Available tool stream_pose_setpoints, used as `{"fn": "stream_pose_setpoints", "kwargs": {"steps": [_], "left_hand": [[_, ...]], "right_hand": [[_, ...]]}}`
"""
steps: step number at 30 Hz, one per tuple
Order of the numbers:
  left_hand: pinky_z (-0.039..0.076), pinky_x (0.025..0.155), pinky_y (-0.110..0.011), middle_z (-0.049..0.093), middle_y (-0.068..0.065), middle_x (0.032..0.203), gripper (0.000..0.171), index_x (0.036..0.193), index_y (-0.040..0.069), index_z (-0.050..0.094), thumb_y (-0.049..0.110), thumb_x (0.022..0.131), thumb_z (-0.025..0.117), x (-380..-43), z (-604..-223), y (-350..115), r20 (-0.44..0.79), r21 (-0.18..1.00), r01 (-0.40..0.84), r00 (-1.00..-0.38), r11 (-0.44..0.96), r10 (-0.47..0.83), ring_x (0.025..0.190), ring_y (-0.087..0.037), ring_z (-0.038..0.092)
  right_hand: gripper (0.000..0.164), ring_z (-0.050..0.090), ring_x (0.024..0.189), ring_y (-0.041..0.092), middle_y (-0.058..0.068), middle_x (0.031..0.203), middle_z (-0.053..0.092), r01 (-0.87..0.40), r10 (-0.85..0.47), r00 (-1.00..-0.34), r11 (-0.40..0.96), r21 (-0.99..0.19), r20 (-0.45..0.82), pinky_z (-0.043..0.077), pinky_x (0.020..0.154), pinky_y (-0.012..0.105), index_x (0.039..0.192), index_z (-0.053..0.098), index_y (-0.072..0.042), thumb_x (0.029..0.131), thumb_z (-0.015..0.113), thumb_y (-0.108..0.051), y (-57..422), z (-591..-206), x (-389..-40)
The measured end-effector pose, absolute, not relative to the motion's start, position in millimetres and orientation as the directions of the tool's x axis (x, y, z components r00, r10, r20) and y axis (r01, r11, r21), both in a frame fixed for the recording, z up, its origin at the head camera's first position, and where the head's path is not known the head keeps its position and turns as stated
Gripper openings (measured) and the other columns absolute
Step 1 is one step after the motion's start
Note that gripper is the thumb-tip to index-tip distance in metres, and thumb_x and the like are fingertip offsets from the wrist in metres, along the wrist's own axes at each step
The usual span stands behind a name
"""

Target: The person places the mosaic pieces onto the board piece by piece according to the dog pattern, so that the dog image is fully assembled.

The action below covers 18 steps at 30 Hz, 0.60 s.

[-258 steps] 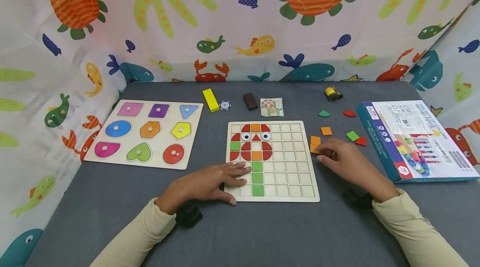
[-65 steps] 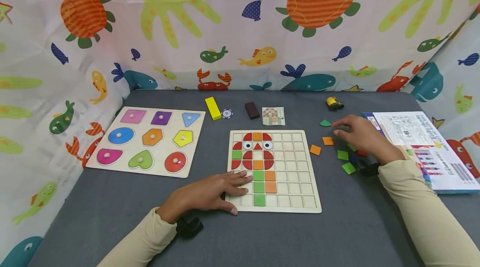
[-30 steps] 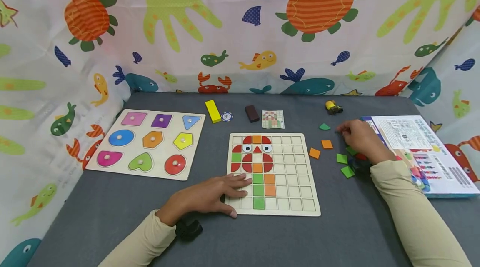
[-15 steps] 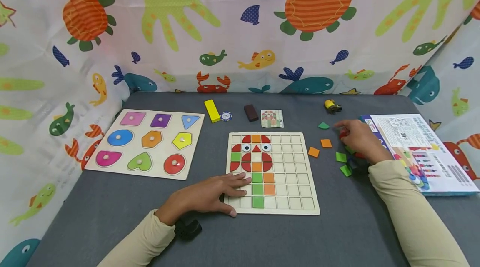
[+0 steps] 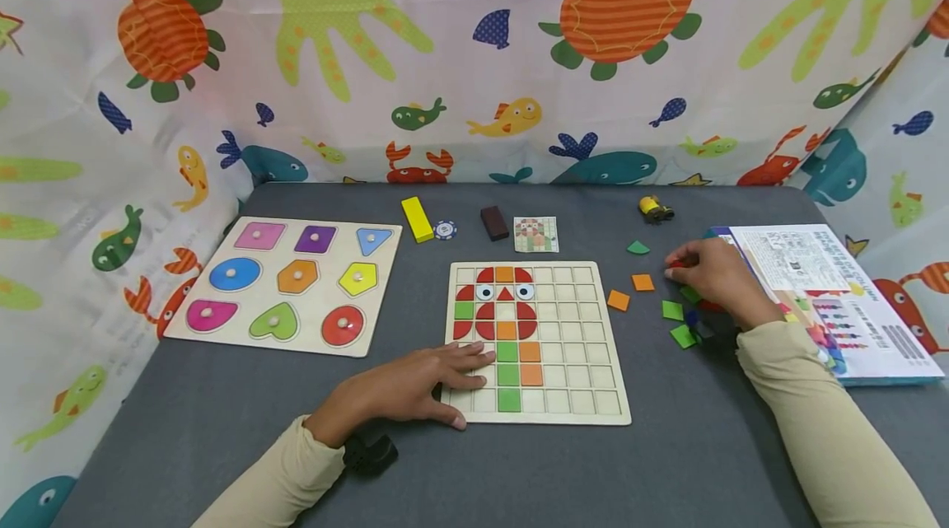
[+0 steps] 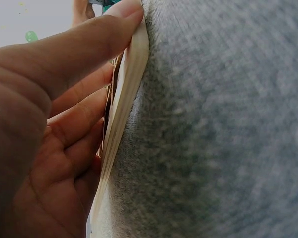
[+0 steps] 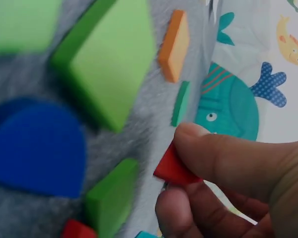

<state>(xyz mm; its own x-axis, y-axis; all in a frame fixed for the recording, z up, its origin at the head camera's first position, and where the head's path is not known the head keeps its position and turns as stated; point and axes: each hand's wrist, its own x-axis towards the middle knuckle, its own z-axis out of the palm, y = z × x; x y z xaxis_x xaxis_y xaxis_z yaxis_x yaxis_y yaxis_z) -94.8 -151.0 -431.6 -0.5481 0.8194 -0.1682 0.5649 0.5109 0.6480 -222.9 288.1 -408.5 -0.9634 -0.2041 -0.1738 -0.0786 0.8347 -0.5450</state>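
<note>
The wooden grid board (image 5: 582,355) lies mid-table, with red, orange, green and eye-printed tiles set in its left columns. My left hand (image 5: 415,384) rests over its left edge, fingers stretched out; in the left wrist view the thumb touches the board's edge (image 6: 134,74). At the right, beside the box, my right hand (image 5: 715,277) pinches a red quarter-circle tile (image 7: 175,166) between thumb and fingers. Near that hand are green square tiles (image 5: 672,310), a blue round-edged tile (image 7: 39,148), orange tiles (image 5: 642,282) and a dark green tile (image 5: 638,248).
A knob puzzle board (image 5: 259,244) lies at the left. Along the back are a yellow block (image 5: 418,220), a chip (image 5: 445,230), a dark brown block (image 5: 494,223), a pattern card (image 5: 535,235) and a small yellow toy (image 5: 656,209). A box (image 5: 823,297) lies far right.
My right hand has moved from the orange tiles to the red tile and now pinches it. Two orange tiles have appeared on the board, and green tiles beside the box. The left hand stays put.
</note>
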Motion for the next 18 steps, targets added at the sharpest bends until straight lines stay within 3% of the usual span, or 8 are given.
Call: {"fn": "stream_pose_setpoints", "kwargs": {"steps": [10,14,18], "left_hand": [[0.023,0.114,-0.041,0.029,0.005,0.156,0.064,0.142,0.014,0.05,0.035,0.087,0.074,-93.7,-432.5,-151.7,-0.171,0.651,0.565,-0.542,0.507,0.823,0.146,-0.014,0.015],[0.022,0.114,-0.042,0.029,0.005,0.156,0.064,0.142,0.014,0.05,0.035,0.087,0.073,-94.3,-432.0,-151.7,-0.172,0.656,0.56,-0.542,0.506,0.823,0.146,-0.015,0.015],[0.022,0.114,-0.043,0.028,0.006,0.157,0.064,0.142,0.014,0.05,0.035,0.087,0.074,-95.1,-432.3,-151.8,-0.17,0.656,0.56,-0.543,0.506,0.822,0.146,-0.014,0.014]], "right_hand": [[0.028,0.061,0.089,0.032,0.024,0.104,0.067,-0.227,-0.31,-0.948,0.81,-0.541,-0.065,0.051,0.07,0.042,0.118,0.066,0.007,0.093,0.063,-0.004,258.6,-400.5,-215.7],[0.028,0.059,0.089,0.029,0.019,0.103,0.066,-0.206,-0.305,-0.949,0.79,-0.577,-0.078,0.051,0.07,0.039,0.12,0.065,0.004,0.094,0.062,-0.005,239.5,-396.4,-213.1],[0.022,0.058,0.085,0.026,0.015,0.1,0.066,-0.191,-0.307,-0.947,0.772,-0.606,-0.092,0.051,0.069,0.037,0.114,0.068,0.002,0.095,0.062,-0.006,220.2,-393.0,-209.9]]}}
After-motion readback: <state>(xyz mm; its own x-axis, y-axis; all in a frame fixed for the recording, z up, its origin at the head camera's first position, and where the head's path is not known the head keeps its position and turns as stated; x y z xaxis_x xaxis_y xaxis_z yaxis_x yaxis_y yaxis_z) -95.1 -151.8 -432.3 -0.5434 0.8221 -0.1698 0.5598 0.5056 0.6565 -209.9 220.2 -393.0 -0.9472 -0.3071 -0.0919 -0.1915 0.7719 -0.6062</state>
